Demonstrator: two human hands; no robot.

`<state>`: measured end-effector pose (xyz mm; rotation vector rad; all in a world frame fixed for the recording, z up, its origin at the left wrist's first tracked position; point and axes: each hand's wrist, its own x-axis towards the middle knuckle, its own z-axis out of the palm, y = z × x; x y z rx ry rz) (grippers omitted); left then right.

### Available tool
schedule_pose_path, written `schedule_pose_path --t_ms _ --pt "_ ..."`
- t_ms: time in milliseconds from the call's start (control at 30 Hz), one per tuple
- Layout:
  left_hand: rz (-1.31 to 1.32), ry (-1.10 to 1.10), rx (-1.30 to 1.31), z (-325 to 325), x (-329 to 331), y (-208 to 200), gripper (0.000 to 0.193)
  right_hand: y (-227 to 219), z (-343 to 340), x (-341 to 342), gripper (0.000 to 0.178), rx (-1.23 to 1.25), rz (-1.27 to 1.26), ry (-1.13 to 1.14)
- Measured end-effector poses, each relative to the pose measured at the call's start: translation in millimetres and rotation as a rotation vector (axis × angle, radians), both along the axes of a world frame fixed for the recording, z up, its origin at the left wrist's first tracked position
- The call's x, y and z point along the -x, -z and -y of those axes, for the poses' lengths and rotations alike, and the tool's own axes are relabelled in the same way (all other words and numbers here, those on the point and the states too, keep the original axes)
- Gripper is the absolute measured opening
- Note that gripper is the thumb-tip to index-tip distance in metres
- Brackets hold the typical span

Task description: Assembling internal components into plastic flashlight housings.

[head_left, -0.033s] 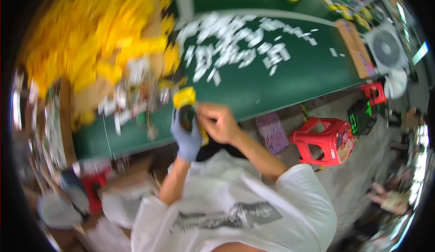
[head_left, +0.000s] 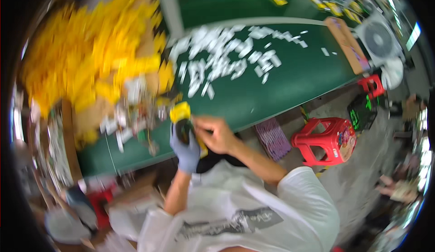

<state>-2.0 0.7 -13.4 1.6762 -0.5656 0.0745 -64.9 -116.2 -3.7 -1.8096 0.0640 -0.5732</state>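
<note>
My left hand (head_left: 186, 151), in a grey-blue glove, is closed round a yellow-and-black object. Its yellow end (head_left: 180, 111) sticks out above the fingers, a dark rounded part (head_left: 184, 130) faces up, and more yellow shows below by the palm. Blur hides its exact kind. My bare right hand (head_left: 215, 133) is at its right side, thumb and fingers drawn together against the edge of the dark part; whether a small piece lies between the fingertips cannot be seen. Both hands are at the near edge of the green table (head_left: 235, 104).
Yellow flat pieces (head_left: 90, 52) are heaped at left, beside blurred small parts (head_left: 140, 116). White slips (head_left: 217, 54) lie scattered across the table. A cardboard strip (head_left: 346, 43) and a fan (head_left: 378, 39) are at far right. A red stool (head_left: 324, 141) stands on the floor at right.
The view has shifted a little, so the table and heaps sit lower in the picture. Both hands keep the same hold on the yellow-and-black object.
</note>
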Motion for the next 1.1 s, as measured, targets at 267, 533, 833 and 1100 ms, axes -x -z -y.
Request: schedule_pose_path --t_ms 267,533,833,1100 --pt "-0.163 0.09 -0.101 43.0 -21.2 -39.8 0.043 -5.0 25.3 2.2 0.043 -0.1 0.061 -0.008" --pt "-0.019 0.282 -0.109 124.1 -64.5 -45.3 0.032 18.8 41.9 26.9 0.03 -0.317 0.094 0.234" --pt "0.431 0.247 -0.295 287.8 -152.3 -85.1 0.039 15.1 37.4 22.9 0.026 -0.284 0.113 0.26" --pt "0.251 0.067 -0.633 432.1 -324.5 -41.4 0.044 2.3 120.4 78.6 0.018 0.062 0.11 0.444"
